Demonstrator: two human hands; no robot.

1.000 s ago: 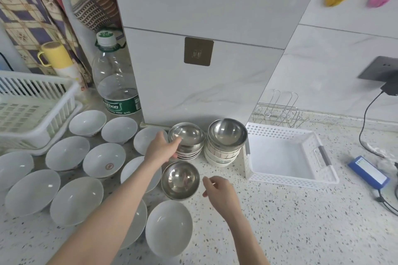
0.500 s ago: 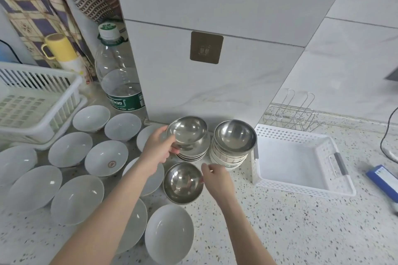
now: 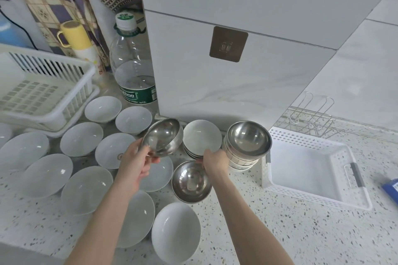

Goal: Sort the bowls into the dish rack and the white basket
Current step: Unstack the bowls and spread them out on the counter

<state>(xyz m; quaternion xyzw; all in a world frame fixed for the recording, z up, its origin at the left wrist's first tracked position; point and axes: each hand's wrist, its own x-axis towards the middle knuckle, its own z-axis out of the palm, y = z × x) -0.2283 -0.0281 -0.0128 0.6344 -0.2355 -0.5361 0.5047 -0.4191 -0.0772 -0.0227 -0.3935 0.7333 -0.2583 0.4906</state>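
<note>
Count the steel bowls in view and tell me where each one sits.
3. One steel bowl is gripped, tilted, in the left hand. One sits on the counter under the right hand. One tops the stack beside the white basket. More could be nested unseen there.

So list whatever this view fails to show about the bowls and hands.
- Head view: the right hand covers its fingertips, so its grip is unclear.
- The stacked bowls under the top steel bowl can't be counted.
- The leftmost white bowl is cut off by the frame edge.
</note>
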